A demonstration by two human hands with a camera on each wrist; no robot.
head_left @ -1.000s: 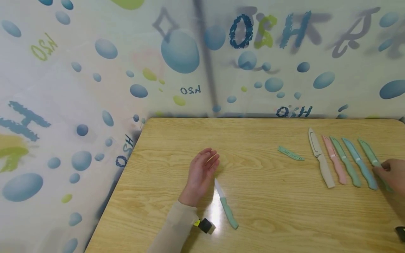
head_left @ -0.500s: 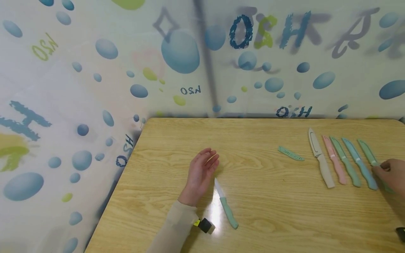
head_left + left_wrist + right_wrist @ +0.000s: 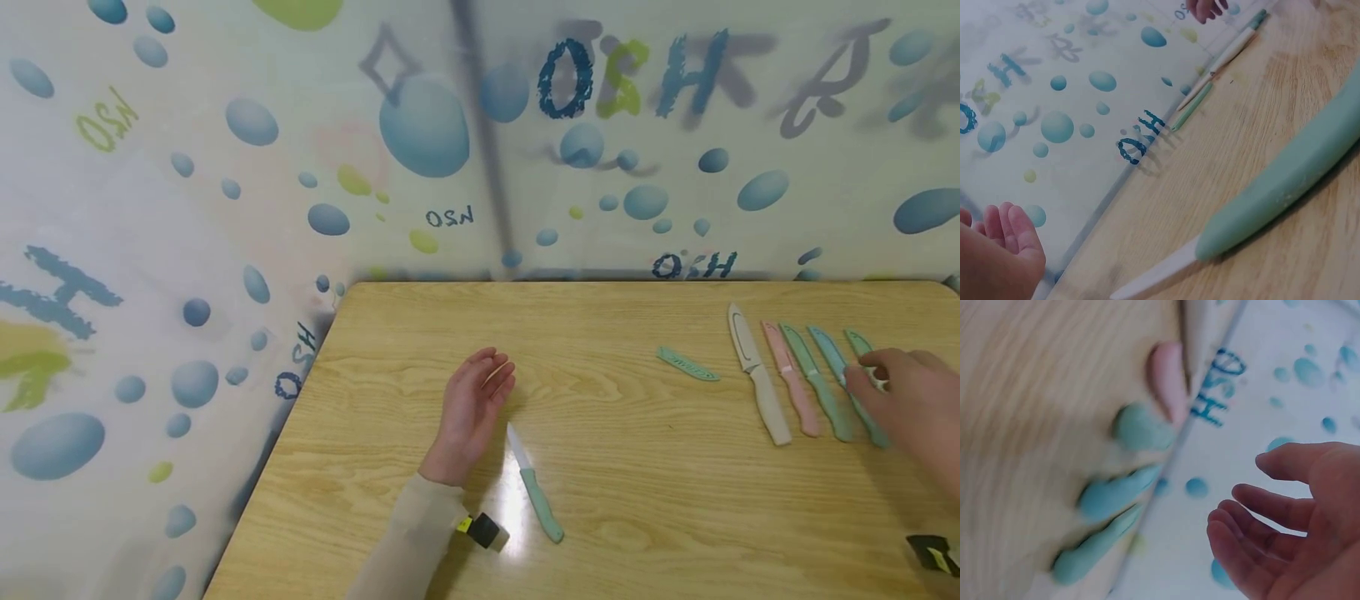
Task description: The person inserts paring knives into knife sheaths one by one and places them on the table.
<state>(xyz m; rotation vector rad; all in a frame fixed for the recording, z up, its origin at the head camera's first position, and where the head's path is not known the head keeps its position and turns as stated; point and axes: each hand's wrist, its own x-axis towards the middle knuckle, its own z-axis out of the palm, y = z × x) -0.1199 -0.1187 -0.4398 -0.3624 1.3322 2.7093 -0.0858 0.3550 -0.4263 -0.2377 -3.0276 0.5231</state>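
Observation:
My left hand [image 3: 474,408] lies relaxed on the table, palm turned inward and fingers loosely bent, holding nothing. Just right of it is a bare knife [image 3: 542,507] with a white blade and green handle. Over the right end of a row of knives hovers my right hand [image 3: 911,404]; the right wrist view shows its thumb and fingers [image 3: 1254,540] apart with nothing between them. Beneath it, the rightmost green knife [image 3: 857,339] is mostly hidden in the head view. Left of that lie a blue knife [image 3: 828,350], another green knife [image 3: 830,410] and a pink knife [image 3: 800,404], all sheathed.
A cream knife [image 3: 768,404], larger and sheathed, begins the row on its left. A loose green blade sheath [image 3: 687,364] lies farther left on the wooden table [image 3: 600,442]. Behind the table's back edge stands a patterned wall covering [image 3: 600,192].
My right hand has let go of the rightmost green knife's handle and moved up and to the left over it. The left hand stays in place.

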